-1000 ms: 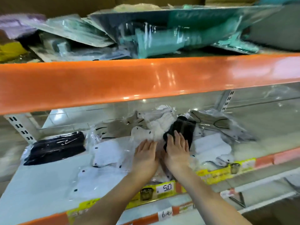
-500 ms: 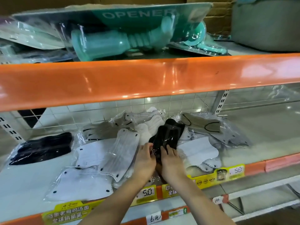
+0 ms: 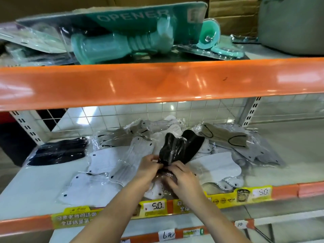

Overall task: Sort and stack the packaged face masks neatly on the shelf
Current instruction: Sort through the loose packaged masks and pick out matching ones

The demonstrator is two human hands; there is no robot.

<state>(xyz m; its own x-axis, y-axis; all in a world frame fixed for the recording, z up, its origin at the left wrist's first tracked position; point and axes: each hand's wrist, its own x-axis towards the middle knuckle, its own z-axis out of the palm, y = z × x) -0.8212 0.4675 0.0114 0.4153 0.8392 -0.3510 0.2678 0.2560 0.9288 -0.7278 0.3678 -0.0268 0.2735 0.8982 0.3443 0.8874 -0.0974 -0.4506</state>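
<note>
On the white shelf [image 3: 35, 188], several packaged face masks lie in a loose heap. My left hand [image 3: 149, 167] and my right hand [image 3: 182, 174] both grip the near end of a black mask pack [image 3: 172, 148], which is raised off the heap and tilted away from me. A second black mask pack [image 3: 192, 141] lies just behind it. White mask packs [image 3: 105, 160] spread to the left, another white pack [image 3: 213, 167] lies to the right. A stack of black packs [image 3: 57, 151] sits at the far left, and beige and grey packs [image 3: 228, 137] sit at the back right.
An orange beam [image 3: 157, 81] of the upper shelf hangs low over the work area. Teal packaged openers [image 3: 122, 42] lie on top of it. A wire grid [image 3: 175, 113] backs the shelf. Yellow price labels [image 3: 154, 206] line the front edge. The shelf's right part [image 3: 289, 155] is bare.
My hands went from lying flat on the heap to gripping the black mask pack and raising its near end. The camera view shifted left and closer.
</note>
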